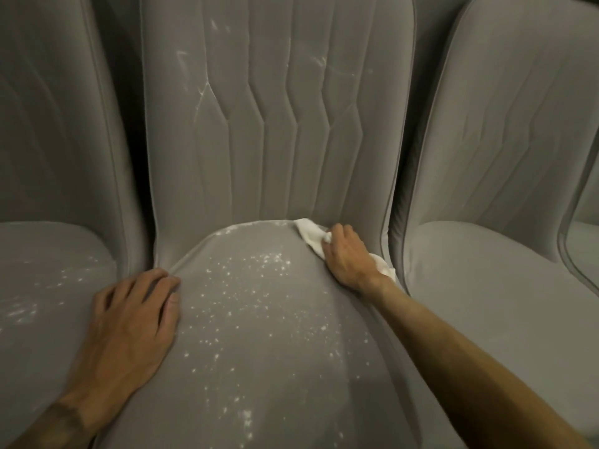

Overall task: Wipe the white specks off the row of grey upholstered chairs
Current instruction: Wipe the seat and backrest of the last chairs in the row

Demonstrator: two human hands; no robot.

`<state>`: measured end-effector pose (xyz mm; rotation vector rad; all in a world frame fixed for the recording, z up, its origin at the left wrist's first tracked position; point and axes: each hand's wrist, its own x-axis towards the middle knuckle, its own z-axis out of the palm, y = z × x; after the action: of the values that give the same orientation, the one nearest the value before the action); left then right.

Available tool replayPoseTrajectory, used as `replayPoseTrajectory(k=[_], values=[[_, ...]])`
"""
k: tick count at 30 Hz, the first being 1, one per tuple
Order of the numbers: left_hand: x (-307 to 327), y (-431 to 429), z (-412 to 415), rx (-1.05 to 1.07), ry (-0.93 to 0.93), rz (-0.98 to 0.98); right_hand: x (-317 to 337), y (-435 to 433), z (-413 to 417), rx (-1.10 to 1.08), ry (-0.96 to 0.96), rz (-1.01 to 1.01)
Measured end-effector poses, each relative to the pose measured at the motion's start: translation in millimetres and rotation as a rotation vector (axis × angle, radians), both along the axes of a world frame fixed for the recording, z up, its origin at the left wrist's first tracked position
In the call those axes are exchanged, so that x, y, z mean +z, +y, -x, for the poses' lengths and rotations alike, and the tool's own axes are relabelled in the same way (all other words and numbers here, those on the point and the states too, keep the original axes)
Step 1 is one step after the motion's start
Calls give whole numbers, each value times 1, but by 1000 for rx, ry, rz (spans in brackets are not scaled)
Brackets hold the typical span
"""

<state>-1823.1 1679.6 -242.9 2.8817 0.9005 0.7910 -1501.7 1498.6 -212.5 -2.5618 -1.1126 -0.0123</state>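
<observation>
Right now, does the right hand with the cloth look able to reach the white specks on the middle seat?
Probably yes. The right hand grips the white cloth at the back edge of the middle seat; the white specks lie on open fabric nearby. The left hand rests off to the side.

A narrow dark gap point(133, 140) lies in shadow just left of the middle chair back point(275, 131), and a second gap point(421, 76) runs down its right side. A small pale patch point(589, 444) shows in the bottom right corner, too little to identify.

left arm point(76, 406): bare, dark blurred mark at wrist | right arm point(453, 345): bare
</observation>
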Motion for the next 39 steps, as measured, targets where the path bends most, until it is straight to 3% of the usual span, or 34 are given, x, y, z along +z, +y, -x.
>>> replayPoseTrajectory(k=[2, 5, 8, 14, 18, 21, 27, 31, 33, 39], values=[[1, -1, 0, 1, 9, 8, 3, 14, 7, -60, -40, 16], [-1, 0, 0, -7, 3, 20, -5, 22, 42, 200, -32, -29], [-6, 4, 0, -8, -10, -4, -3, 3, 43, 283, 46, -41], [-10, 6, 0, -5, -14, -19, 8, -22, 8, -86, -44, 11], [-10, 6, 0, -10, -16, 0, -4, -21, 57, 164, 28, -60], [-13, 9, 1, -17, -3, 1, 3, -46, 49, 285, 70, -17], [-16, 11, 1, -5, 9, 6, 9, -58, 36, 0, -34, -16], [-17, 13, 0, 0, 4, 16, -2, -64, 97, 270, 50, -80], [-18, 13, 1, 2, 4, 14, 4, -76, 90, 367, 40, -48], [-14, 10, 2, -6, 17, 26, 6, -49, 40, -48, -26, -23]])
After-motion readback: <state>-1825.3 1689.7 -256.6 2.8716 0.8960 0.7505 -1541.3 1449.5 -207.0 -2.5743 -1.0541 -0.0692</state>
